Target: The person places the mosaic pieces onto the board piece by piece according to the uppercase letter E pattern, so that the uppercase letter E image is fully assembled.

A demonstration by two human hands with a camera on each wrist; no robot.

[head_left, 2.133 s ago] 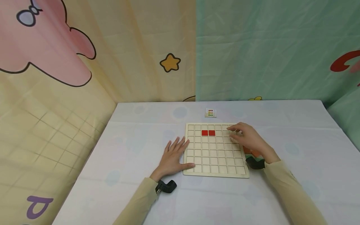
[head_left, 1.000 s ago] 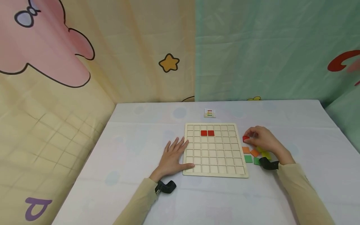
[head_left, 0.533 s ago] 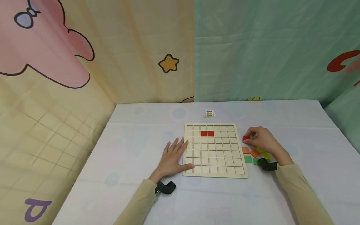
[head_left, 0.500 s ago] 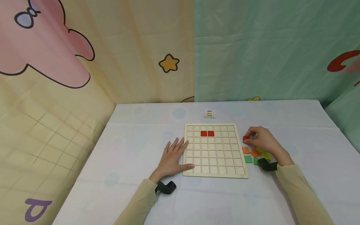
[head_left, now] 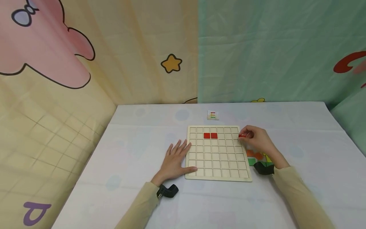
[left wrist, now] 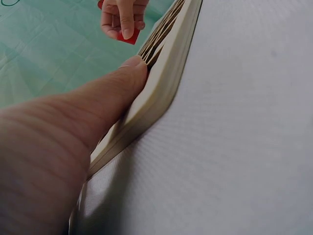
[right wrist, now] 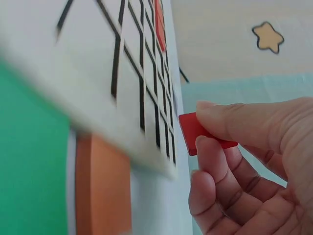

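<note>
A pale wooden grid board [head_left: 220, 156] lies on the table with two red tiles [head_left: 210, 135] side by side in its second row from the back. My left hand [head_left: 173, 160] rests along the board's left edge, fingers spread and thumb over the near-left part. In the left wrist view its thumb [left wrist: 115, 90] lies on the board's rim. My right hand [head_left: 257, 140] pinches a red square tile [right wrist: 192, 132] between thumb and fingers, at the board's right edge near the back. The tile is tilted and raised above the table.
Right of the board, partly under my right wrist, lie orange tiles [head_left: 250, 153], green tiles [head_left: 252, 162] and yellow tiles [head_left: 268, 158]. A small printed card [head_left: 213, 115] with a coloured grid lies behind the board. Patterned curtains stand beyond the white-covered table.
My right hand went from over the board to the loose tiles, pinched a red tile there, and has moved it left and back to the board's edge. My left hand stayed put.
</note>
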